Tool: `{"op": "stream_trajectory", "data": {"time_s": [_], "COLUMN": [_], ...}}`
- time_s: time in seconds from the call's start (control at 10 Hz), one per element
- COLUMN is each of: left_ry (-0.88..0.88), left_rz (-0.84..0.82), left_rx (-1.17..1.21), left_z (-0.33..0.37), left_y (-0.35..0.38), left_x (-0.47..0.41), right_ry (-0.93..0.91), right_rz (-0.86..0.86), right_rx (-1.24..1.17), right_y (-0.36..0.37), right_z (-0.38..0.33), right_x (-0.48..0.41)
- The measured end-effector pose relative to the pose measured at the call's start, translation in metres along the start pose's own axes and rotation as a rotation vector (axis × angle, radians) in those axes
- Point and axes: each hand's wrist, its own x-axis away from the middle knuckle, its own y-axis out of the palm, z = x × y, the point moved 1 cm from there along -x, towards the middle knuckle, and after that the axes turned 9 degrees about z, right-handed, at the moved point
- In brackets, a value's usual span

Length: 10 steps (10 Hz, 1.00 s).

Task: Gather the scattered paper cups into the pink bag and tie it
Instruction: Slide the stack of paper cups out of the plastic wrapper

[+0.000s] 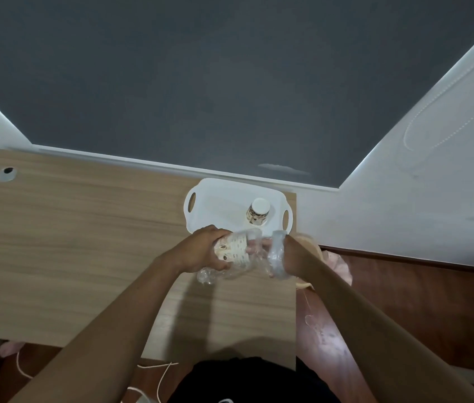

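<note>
My left hand (pixel 200 250) grips a stack of patterned paper cups (pixel 234 251) lying sideways inside a thin, see-through plastic bag (pixel 230 271). My right hand (pixel 292 257) holds the bag's bunched open end (pixel 278 254), just right of the cups. Both hands hover over the wooden desk (pixel 84 242) near its right edge. One more patterned paper cup (pixel 258 212) stands upside down on the white tray (pixel 218 205) just beyond my hands. The bag looks clear rather than pink in this light.
The tray has handle cut-outs and sits at the desk's back edge against a grey wall. A cable hole (pixel 7 171) is at the desk's far left. Reddish floor (pixel 419 301) lies to the right, with a pale pink object (pixel 340 266) behind my right forearm.
</note>
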Motion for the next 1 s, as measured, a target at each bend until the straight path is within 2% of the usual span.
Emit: {"op": "stream_trajectory", "data": {"time_s": [0.1, 0.2, 0.3, 0.6, 0.7, 0.8, 0.9, 1.0], "left_ry": [0.019, 0.035, 0.052, 0.066, 0.08, 0.058, -0.037, -0.102], "left_rz": [-0.005, 0.011, 0.034, 0.125, 0.16, 0.201, 0.25, 0.241], "left_rx": [-0.012, 0.001, 0.014, -0.003, -0.012, -0.068, -0.1, -0.083], "left_z": [0.012, 0.018, 0.019, 0.01, 0.005, -0.008, -0.029, -0.039], "left_y": [0.005, 0.007, 0.004, -0.017, -0.019, -0.022, -0.028, -0.031], "left_x": [-0.001, -0.001, 0.001, 0.008, 0.011, 0.014, 0.02, 0.025], "right_ry": [-0.003, -0.032, -0.162, -0.181, -0.041, -0.025, -0.103, -0.095], "right_rz": [-0.01, -0.026, -0.044, -0.015, -0.003, -0.019, 0.035, 0.057], "right_rx": [-0.11, -0.389, -0.423, -0.352, -0.239, -0.285, -0.402, -0.513], "right_y": [0.006, 0.013, 0.002, -0.023, -0.027, -0.033, -0.048, -0.056], "right_z": [-0.01, -0.004, -0.005, -0.005, -0.001, 0.001, 0.005, 0.006], "right_x": [0.005, -0.004, 0.0, -0.006, -0.011, -0.01, -0.003, 0.005]}}
